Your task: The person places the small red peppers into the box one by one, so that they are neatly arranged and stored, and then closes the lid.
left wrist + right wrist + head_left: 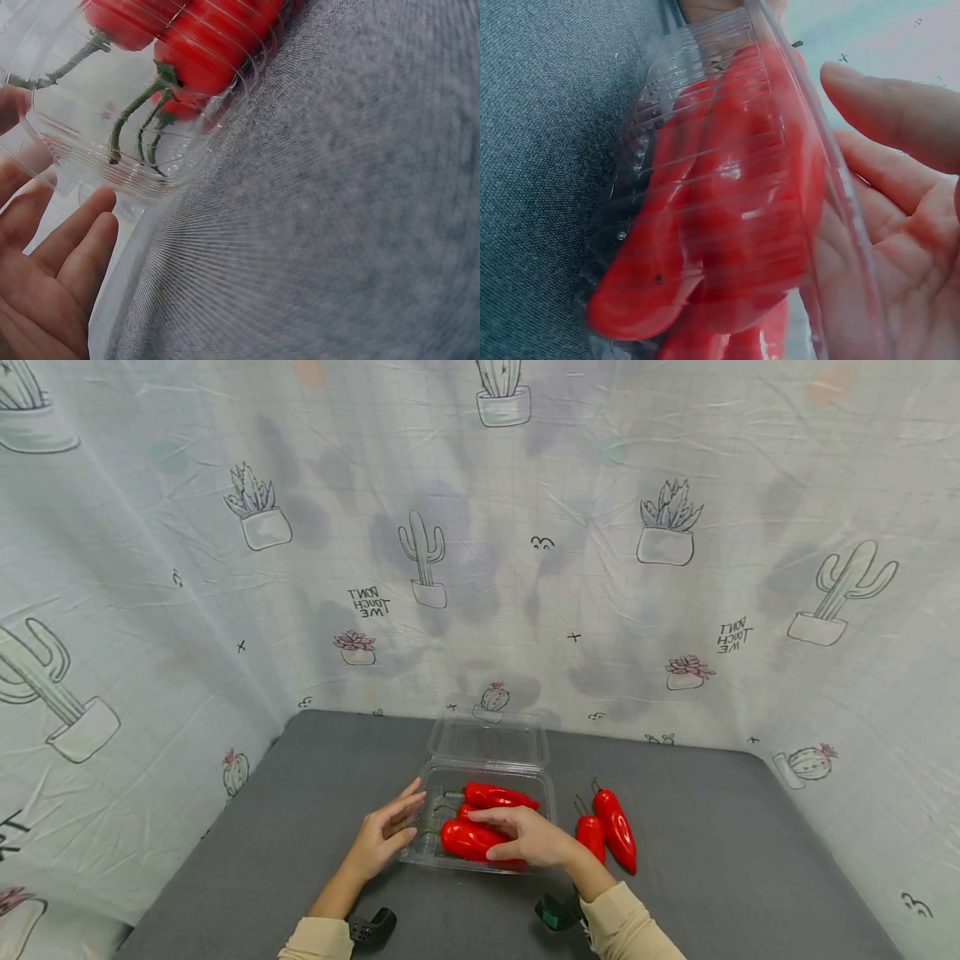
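Note:
A clear plastic clamshell box point(487, 866) holds several glossy red peppers with green stems, among them a back pepper point(498, 795) and a front pepper point(467, 839). My left hand point(378, 839) is at the box's left side, its fingers extended along the rim; in the left wrist view these fingers point(82, 240) look straight and hold nothing. Over the peppers, inside the box's right half, is my right hand point(528, 837), covering part of them. The right wrist view shows its thumb point(892, 112) extended and palm spread behind the clear wall, apart from the peppers point(742, 172).
Two more red peppers lie on the grey table point(712, 835) right of the box: a shorter-looking pepper point(590, 837) partly behind my forearm, and a long pepper point(617, 828). The box's lid point(487, 739) is folded back toward the cactus-print curtain point(480, 652).

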Demonstrator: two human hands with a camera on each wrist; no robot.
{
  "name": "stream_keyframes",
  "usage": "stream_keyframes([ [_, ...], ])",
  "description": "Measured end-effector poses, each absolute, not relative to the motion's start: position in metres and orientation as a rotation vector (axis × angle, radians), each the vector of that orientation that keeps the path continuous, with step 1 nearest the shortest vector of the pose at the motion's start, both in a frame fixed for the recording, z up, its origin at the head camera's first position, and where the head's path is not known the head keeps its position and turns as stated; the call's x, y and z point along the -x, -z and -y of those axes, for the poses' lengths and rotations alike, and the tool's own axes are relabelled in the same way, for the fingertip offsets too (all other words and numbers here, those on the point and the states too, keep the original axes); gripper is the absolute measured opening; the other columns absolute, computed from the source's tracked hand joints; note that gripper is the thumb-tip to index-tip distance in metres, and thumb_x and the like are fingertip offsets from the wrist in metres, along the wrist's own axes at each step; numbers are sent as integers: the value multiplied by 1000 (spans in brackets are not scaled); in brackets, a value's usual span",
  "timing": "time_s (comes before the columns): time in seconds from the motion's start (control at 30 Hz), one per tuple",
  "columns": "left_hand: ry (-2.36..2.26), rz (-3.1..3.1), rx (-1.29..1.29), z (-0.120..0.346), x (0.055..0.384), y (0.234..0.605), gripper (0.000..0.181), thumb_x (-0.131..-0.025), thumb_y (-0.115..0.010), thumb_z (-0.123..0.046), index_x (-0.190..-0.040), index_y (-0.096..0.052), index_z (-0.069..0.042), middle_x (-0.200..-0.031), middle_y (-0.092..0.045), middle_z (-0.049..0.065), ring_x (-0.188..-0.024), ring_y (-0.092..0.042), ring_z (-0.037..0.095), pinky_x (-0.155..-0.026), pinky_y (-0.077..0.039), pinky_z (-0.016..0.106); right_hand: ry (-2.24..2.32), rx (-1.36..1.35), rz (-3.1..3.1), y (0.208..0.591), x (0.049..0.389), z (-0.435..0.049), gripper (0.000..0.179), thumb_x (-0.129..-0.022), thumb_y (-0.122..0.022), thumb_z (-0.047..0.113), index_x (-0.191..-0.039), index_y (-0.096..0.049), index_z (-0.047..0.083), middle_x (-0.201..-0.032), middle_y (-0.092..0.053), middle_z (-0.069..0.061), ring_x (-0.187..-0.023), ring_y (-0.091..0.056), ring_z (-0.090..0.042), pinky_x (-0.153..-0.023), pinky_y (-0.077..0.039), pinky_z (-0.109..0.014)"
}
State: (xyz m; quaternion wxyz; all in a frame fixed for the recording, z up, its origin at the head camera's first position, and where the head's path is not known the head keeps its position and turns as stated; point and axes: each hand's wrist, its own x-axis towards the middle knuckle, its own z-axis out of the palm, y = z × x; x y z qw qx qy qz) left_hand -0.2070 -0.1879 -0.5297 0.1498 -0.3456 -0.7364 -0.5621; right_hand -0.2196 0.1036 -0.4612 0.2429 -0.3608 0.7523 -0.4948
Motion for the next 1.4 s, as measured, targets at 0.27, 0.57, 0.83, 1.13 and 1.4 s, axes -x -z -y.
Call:
stream_keyframes([
  [0.27, 1637, 2101, 1008, 189, 209, 531, 48, -84, -55, 15, -131, -45, 16, -142, -30, 40, -126, -51, 26, -99, -43, 19, 1406, 942, -2118, 461, 219, -108, 53, -89, -64, 14, -138, -47, 3, -141, -50, -15, -131, -46, -31, -106, -41, -30],
  [0.57, 1645, 2096, 1017, 189, 210, 531, 48, -85, -55, 16, -131, -44, 17, -143, -30, 38, -126, -50, 28, -100, -42, 20, 1523, 884, -2105, 456, 218, -121, 53, -90, -63, 12, -139, -46, 2, -141, -47, -21, -131, -43, -37, -107, -35, -51],
  [0.83, 1655, 2099, 1012, 189, 209, 529, 47, -86, -55, 14, -131, -44, 17, -143, -29, 39, -127, -50, 28, -100, -42, 20, 1595, 914, -2145, 452, 217, -137, 52, -90, -62, 9, -139, -45, 1, -142, -45, -23, -131, -43, -36, -108, -34, -47],
  [1.13, 1653, 2118, 992, 188, 207, 529, 47, -86, -56, 14, -131, -45, 16, -142, -30, 39, -126, -51, 27, -99, -42, 18, 1664, 892, -2203, 449, 214, -161, 53, -91, -62, 11, -139, -44, 1, -141, -44, -26, -130, -40, -44, -105, -41, -41],
  [1.4, 1654, 2102, 1010, 189, 207, 530, 47, -85, -56, 14, -130, -44, 18, -142, -29, 40, -126, -50, 30, -99, -43, 21, 1739, 854, -2322, 450, 212, -189, 52, -90, -63, 9, -138, -44, -1, -140, -44, -28, -129, -45, -35, -103, -43, -35],
])
